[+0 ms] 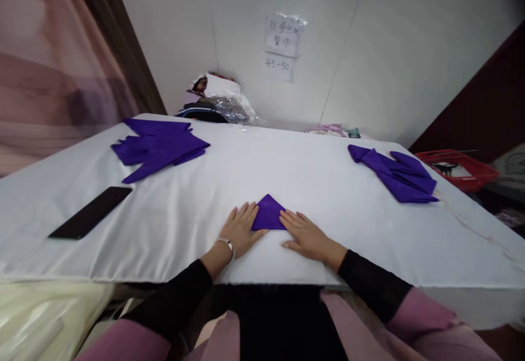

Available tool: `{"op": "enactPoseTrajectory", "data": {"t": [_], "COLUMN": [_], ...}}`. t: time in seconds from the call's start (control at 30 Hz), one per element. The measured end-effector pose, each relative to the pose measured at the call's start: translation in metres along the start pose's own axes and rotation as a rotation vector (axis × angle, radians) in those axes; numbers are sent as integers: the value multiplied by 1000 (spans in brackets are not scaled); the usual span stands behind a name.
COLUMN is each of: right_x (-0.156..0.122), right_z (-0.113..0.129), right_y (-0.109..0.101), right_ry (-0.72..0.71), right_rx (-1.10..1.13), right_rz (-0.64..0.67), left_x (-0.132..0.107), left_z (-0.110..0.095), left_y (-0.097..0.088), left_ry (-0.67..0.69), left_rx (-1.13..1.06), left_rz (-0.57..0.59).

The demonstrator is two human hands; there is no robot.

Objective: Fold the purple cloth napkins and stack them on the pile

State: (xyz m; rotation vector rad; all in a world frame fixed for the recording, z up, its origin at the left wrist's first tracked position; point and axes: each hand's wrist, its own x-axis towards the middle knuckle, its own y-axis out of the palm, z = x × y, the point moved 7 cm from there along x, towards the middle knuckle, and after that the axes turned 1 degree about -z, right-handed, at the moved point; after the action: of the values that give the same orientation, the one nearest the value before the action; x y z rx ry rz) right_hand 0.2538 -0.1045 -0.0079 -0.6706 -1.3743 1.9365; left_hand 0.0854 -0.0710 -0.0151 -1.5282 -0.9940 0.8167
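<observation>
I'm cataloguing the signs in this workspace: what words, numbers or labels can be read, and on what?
"45-50": handwritten on the lower paper on the wall.
Upper paper: two handwritten lines in Chinese characters, too blurred to read with certainty.

The table (262, 156) bears purple cloths (268, 214), a black slab (91, 213).

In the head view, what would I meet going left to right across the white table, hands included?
Black flat slab → purple cloth pile → left hand → purple folded triangle → right hand → folded purple cloth.
</observation>
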Motion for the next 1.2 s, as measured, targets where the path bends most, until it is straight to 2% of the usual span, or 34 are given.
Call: {"op": "enactPoseTrajectory", "data": {"t": [0.17,0.27,0.37,0.43,0.53,0.63,0.77,1.03,1.13,1.2], "right_x": [-18,-12,14,39,71,82,71,29,15,13], "right_z": [0,7,20,27,26,16,7,-7,-13,-20], "right_y": [-2,-15,-31,-33,-18,-4,-1,-3,-7,-13], "right_ry": [32,38,14,-20,-28,-18,-28,19,41,83], "right_rx": [0,22,27,36,41,36,23,39,159,337], "right_rz": [50,40,-63,-104,-57,-12,-1,-19,-1,-17], "left_x": [-5,-3,-3,-3,-3,-4,-4,-4,-4,-4], "left_z": [1,1,2,2,2,2,2,1,1,2], "left_y": [0,2,3,4,5,4,3,3,3,3], "left_ry": [6,21,15,12,21,30,25,24,23,27], "left_rx": [-19,-24,-24,-21,-17,-18,-25,-33,-38,-43], "left_rz": [-4,-21,-28,-25,-18,-26,-20,-18,-14,-8]}}
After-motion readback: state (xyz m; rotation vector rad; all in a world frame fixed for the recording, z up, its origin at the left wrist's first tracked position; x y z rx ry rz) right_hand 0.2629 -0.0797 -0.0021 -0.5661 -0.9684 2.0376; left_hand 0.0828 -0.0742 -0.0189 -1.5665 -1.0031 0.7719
